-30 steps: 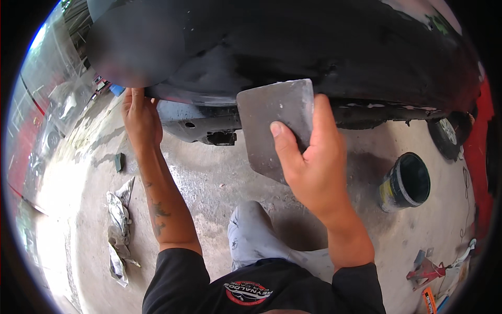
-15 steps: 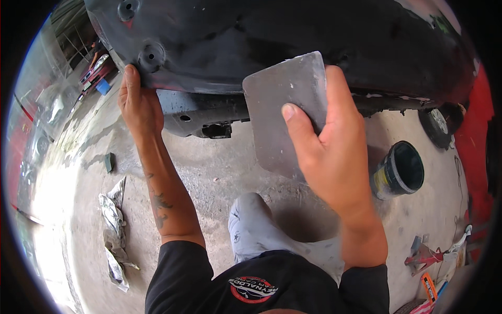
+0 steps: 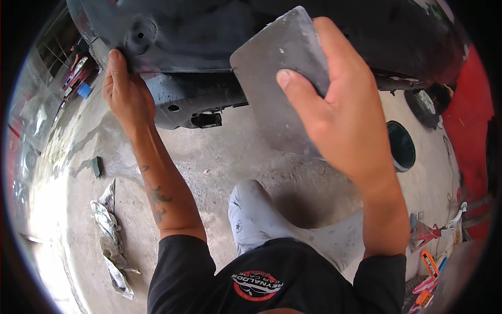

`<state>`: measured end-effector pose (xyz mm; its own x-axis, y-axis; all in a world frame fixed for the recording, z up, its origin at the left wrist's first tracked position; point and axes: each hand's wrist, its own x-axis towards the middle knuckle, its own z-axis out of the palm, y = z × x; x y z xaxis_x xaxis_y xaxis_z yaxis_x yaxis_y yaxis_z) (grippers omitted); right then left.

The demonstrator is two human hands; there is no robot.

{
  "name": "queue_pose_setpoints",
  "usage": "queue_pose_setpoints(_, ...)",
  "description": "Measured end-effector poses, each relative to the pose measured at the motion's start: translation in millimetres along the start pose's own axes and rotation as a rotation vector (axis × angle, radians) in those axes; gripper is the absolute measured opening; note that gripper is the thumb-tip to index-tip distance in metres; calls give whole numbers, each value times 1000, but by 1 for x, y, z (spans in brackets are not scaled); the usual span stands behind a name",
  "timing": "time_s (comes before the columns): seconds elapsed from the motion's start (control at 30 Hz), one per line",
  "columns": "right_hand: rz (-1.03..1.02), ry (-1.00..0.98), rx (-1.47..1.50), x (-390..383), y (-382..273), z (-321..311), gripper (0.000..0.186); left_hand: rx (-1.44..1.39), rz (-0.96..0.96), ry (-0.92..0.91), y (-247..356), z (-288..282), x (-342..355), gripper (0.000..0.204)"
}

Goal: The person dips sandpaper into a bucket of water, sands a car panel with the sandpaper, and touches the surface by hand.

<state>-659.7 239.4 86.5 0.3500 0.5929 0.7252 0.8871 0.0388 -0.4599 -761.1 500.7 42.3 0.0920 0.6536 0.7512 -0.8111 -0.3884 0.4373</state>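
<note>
A large black car body panel [image 3: 204,36], likely a bumper, spans the top of the view, with a round dimpled hole toward its left end. My left hand [image 3: 123,89] grips the panel's lower left edge, thumb in front and fingers curled behind. In my right hand [image 3: 345,99] is a flat grey sheet [image 3: 277,78] with rounded corners, apparently sandpaper. My thumb presses on its near face, while the other fingers are mostly hidden behind it. The sheet overlaps the panel in view; whether it touches is unclear.
A dark bucket [image 3: 401,146] stands on the concrete floor [image 3: 193,162] at right, below a wheel [image 3: 422,107]. Crumpled sheeting [image 3: 110,235] lies at left near a small green block [image 3: 97,166]. Tools and an orange box [image 3: 430,263] lie lower right. A person [image 3: 78,49] is far left.
My right hand has moved up with the grey sheet, farther across the panel. My left hand keeps its hold on the edge. The whole view has shifted slightly.
</note>
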Motion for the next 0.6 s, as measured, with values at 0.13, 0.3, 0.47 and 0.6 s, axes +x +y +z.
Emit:
queue_pose_setpoints(0.13, -203, 95, 161, 13, 5, 3, 27, -53, 2, 42, 3, -2, -1, 30)
queue_pose_setpoints(0.3, -158, -223, -117, 34, -31, -23, 22, -86, 9, 30, -4, -9, 1, 30)
queue_pose_setpoints(0.47, -266, -260, -269, 45, -48, -19, 20, -97, 12, 36, -6, -2, -2, 30)
queue_pose_setpoints(0.6, -297, -479, -115, 65, -39, -42, 17, -103, 16, 74, -6, 2, 0, 30)
